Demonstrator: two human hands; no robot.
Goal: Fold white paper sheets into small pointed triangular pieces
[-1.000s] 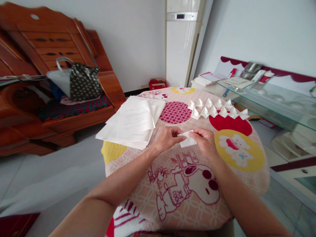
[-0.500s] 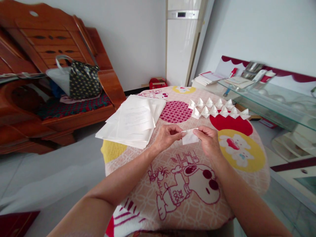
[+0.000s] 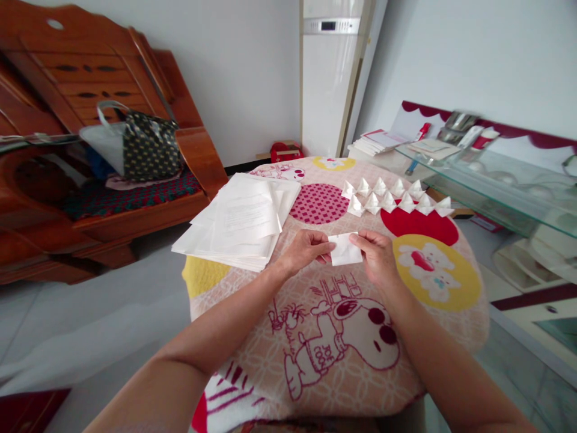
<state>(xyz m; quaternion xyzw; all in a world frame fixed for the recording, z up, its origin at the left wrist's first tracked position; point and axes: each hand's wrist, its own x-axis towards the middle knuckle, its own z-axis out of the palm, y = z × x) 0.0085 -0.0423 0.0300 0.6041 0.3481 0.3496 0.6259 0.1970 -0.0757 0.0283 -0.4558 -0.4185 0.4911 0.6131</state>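
Between my two hands is a small folded piece of white paper (image 3: 345, 250), held up over the cloth-covered table. My left hand (image 3: 307, 248) pinches its left edge between thumb and fingers. On the opposite edge my right hand (image 3: 375, 251) grips it, thumb on top. Beyond my right hand, several small folded paper boats (image 3: 381, 195) stand in two rows. A stack of white paper sheets (image 3: 246, 219), the top one with faint print, lies to the left of my hands.
A patterned tablecloth (image 3: 342, 385) covers the round table. At the right stands a glass shelf (image 3: 505, 186) with cups and papers. A wooden bench (image 3: 112, 210) holding a dotted bag (image 3: 151, 147) is at the left; a tall white air conditioner (image 3: 329, 90) stands behind.
The folded paper has tilted so that more of its face shows between my hands. Both hands keep their hold, and the whole view has shifted slightly.
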